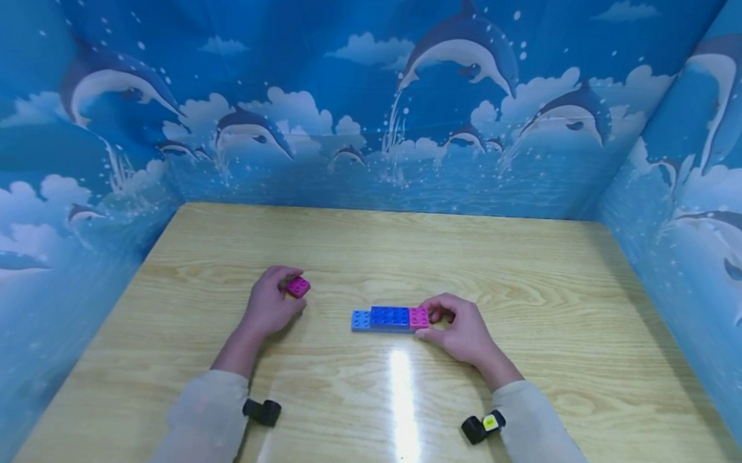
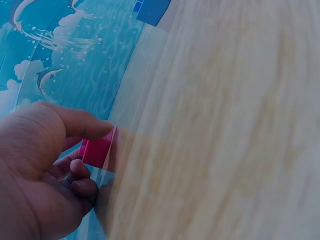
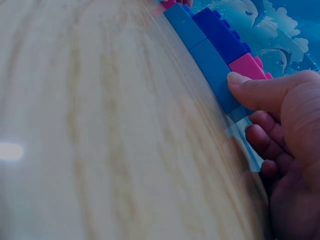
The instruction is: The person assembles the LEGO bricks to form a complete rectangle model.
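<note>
Between thumb and fingers my left hand pinches a small magenta toy brick, studs up. In the left wrist view this pink brick sits at or very near the tabletop. To its right lies a row of joined bricks: light blue bricks at the bottom, with a dark blue brick and a pink brick on top. My right hand grips the right end of this row, the thumb against the side of a lower light blue brick. The far fingertips are partly hidden.
The bricks stand on a wood-grain table with a bright reflection in front of the row. A blue dolphin-print curtain encloses the back and sides. Each wrist wears a black camera strap.
</note>
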`<move>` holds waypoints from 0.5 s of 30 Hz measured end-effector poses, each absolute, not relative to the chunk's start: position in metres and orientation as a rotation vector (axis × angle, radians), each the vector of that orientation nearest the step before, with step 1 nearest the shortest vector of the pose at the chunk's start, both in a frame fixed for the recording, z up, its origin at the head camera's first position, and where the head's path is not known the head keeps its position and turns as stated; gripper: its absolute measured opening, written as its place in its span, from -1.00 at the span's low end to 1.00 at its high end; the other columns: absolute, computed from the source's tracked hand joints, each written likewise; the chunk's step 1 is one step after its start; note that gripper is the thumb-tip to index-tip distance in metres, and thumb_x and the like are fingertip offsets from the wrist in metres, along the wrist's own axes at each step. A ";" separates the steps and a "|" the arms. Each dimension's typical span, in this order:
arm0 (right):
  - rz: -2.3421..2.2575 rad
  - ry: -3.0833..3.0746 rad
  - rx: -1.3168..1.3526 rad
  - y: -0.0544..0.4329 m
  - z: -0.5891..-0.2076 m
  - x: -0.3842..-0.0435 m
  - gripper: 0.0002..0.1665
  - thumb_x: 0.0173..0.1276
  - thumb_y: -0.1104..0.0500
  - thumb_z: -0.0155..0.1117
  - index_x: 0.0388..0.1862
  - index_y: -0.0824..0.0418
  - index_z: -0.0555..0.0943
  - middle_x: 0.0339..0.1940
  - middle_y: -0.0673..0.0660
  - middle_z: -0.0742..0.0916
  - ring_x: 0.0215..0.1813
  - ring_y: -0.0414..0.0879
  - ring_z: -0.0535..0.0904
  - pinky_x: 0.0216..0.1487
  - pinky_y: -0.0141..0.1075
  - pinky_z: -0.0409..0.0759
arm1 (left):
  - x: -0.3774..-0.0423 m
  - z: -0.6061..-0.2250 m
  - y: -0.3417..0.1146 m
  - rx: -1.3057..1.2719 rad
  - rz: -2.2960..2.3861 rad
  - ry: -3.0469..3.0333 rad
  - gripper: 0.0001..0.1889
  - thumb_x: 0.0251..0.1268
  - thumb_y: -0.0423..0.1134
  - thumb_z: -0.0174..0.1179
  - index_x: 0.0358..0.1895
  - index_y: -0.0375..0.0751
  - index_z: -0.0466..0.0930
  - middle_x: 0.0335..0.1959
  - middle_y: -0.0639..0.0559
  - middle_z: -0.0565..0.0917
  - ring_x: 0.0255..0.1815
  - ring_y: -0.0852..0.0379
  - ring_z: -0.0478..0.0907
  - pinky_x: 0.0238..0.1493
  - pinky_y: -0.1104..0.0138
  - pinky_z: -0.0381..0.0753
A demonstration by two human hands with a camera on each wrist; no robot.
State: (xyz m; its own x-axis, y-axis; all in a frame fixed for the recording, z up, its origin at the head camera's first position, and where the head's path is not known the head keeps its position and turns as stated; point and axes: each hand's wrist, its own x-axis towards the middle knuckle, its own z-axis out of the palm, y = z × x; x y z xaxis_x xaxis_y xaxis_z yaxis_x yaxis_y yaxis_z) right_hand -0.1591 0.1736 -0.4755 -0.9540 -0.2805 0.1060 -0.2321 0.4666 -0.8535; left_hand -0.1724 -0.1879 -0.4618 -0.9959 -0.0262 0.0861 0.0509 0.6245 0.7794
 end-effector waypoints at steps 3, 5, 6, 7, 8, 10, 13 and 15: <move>-1.529 2.652 -0.468 0.173 -0.476 -0.159 -0.55 -0.03 0.26 0.66 -0.12 0.14 0.70 -0.34 0.01 0.66 -0.26 -0.03 0.55 -0.23 -0.23 0.54 | -0.173 -0.462 -0.188 -0.005 -1.317 -2.773 -0.42 0.01 -0.50 0.43 0.20 -0.35 0.53 0.18 -0.28 0.50 0.04 -0.19 0.49 0.06 0.05 0.52; -1.530 2.654 -0.473 0.173 -0.477 -0.159 -0.55 -0.03 0.26 0.66 -0.12 0.15 0.71 -0.34 0.02 0.66 -0.26 -0.03 0.55 -0.23 -0.24 0.53 | -0.173 -0.462 -0.188 0.019 -1.323 -2.790 -0.42 0.05 -0.48 0.43 0.22 -0.34 0.52 0.18 -0.29 0.50 0.06 -0.21 0.48 0.10 0.02 0.51; -1.533 2.655 -0.476 0.173 -0.477 -0.160 -0.55 -0.03 0.25 0.67 -0.12 0.16 0.71 -0.34 0.02 0.66 -0.26 -0.02 0.55 -0.23 -0.23 0.53 | -0.173 -0.462 -0.188 0.036 -1.324 -2.800 -0.42 0.07 -0.45 0.43 0.24 -0.33 0.52 0.19 -0.29 0.50 0.08 -0.22 0.48 0.13 0.01 0.50; -1.532 2.656 -0.477 0.173 -0.477 -0.160 -0.55 -0.03 0.25 0.66 -0.12 0.16 0.71 -0.34 0.03 0.66 -0.26 -0.02 0.55 -0.23 -0.23 0.53 | -0.173 -0.461 -0.187 0.057 -1.329 -2.808 -0.41 0.08 -0.43 0.44 0.25 -0.32 0.51 0.20 -0.29 0.49 0.10 -0.23 0.47 0.15 0.00 0.49; -1.532 2.657 -0.480 0.173 -0.477 -0.160 -0.55 -0.03 0.25 0.66 -0.12 0.16 0.71 -0.34 0.02 0.66 -0.26 -0.02 0.55 -0.23 -0.23 0.53 | -0.173 -0.461 -0.187 0.075 -1.333 -2.814 -0.40 0.09 -0.40 0.45 0.26 -0.31 0.51 0.20 -0.29 0.49 0.14 -0.24 0.46 0.18 0.00 0.47; -1.529 2.661 -0.482 0.173 -0.478 -0.160 -0.55 -0.03 0.25 0.67 -0.12 0.16 0.71 -0.34 0.02 0.66 -0.26 -0.02 0.55 -0.24 -0.23 0.53 | -0.173 -0.461 -0.186 0.102 -1.339 -2.821 -0.38 0.09 -0.36 0.47 0.27 -0.32 0.50 0.21 -0.29 0.48 0.19 -0.26 0.45 0.22 -0.01 0.45; -1.522 2.665 -0.477 0.174 -0.477 -0.160 -0.55 -0.03 0.25 0.67 -0.12 0.15 0.71 -0.35 0.01 0.66 -0.26 -0.04 0.55 -0.24 -0.24 0.53 | -0.173 -0.461 -0.185 0.121 -1.334 -2.830 -0.36 0.07 -0.35 0.49 0.27 -0.33 0.49 0.21 -0.29 0.48 0.22 -0.26 0.44 0.24 0.00 0.44; -1.520 2.663 -0.470 0.174 -0.477 -0.160 -0.55 -0.03 0.24 0.67 -0.12 0.13 0.71 -0.35 0.01 0.66 -0.26 -0.04 0.55 -0.24 -0.23 0.53 | -0.172 -0.461 -0.185 0.109 -1.329 -2.830 -0.36 0.04 -0.37 0.50 0.25 -0.34 0.50 0.20 -0.31 0.49 0.20 -0.27 0.45 0.24 0.00 0.44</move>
